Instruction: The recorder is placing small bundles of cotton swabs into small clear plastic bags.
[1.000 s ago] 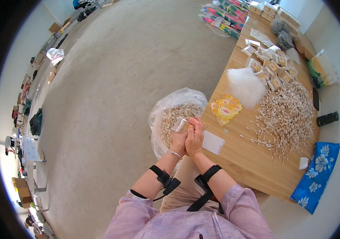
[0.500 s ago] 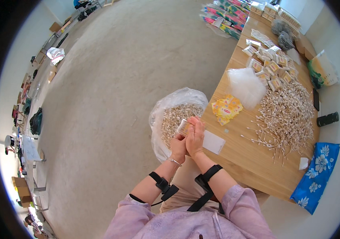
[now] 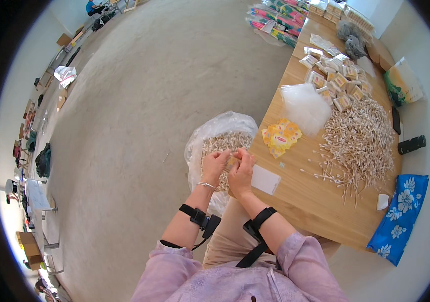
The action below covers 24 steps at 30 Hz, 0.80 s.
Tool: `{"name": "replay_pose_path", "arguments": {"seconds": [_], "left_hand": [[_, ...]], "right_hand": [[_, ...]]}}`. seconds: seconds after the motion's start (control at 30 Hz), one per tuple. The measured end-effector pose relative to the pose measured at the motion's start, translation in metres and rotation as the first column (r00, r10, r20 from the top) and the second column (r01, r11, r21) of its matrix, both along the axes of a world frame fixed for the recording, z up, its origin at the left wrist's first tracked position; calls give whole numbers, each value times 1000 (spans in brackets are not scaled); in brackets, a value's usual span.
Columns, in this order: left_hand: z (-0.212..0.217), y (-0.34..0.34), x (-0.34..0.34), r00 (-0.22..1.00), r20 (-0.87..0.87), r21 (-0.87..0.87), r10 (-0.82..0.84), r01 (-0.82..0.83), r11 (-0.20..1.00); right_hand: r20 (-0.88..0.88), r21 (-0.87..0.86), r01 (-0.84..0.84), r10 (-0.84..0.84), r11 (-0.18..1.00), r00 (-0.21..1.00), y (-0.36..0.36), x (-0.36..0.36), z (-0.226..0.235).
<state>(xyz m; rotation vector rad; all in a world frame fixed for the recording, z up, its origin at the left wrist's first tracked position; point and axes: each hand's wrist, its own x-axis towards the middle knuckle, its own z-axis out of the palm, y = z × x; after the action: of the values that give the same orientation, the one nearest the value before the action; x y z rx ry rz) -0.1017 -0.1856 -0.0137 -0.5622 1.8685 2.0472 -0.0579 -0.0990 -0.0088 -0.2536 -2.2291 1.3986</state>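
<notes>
My left hand (image 3: 216, 165) and my right hand (image 3: 241, 170) are close together above a clear plastic bag (image 3: 194, 147) of loose cotton swabs (image 3: 230, 139). Between them is a small pack of cotton swabs (image 3: 231, 162), partly covered by my fingers. The fingertips of both hands are closed on it, the left at one side and the right at its upper end. To the right, on the wooden table (image 3: 320, 214), lie a white card (image 3: 266, 179), several yellow printed cards (image 3: 281, 138) and a stack of clear plastic sleeves (image 3: 305, 109).
A big heap of cotton swabs (image 3: 361, 146) covers the table's right side, with filled packs (image 3: 338, 83) behind it. Along the wall are a black cylinder (image 3: 412, 144) and a blue floral cloth (image 3: 400, 216). Colourful wrapped bundles (image 3: 278, 20) lie beyond the table's far left edge.
My left hand has moved left and up, away from my right hand, which has lowered slightly. The pack now sits between both hands' fingertips instead of upright in a close grip.
</notes>
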Motion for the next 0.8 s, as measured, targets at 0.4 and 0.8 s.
{"name": "replay_pose_path", "arguments": {"seconds": [0.4, 0.8], "left_hand": [[20, 13, 10, 983, 39, 131, -180, 173, 976], [-6, 10, 46, 997, -16, 378, 76, -65, 924]], "right_hand": [[29, 3, 8, -8, 1000, 1000, 3, -3, -5], [128, -174, -9, 31, 985, 991, 3, -2, 2]]}}
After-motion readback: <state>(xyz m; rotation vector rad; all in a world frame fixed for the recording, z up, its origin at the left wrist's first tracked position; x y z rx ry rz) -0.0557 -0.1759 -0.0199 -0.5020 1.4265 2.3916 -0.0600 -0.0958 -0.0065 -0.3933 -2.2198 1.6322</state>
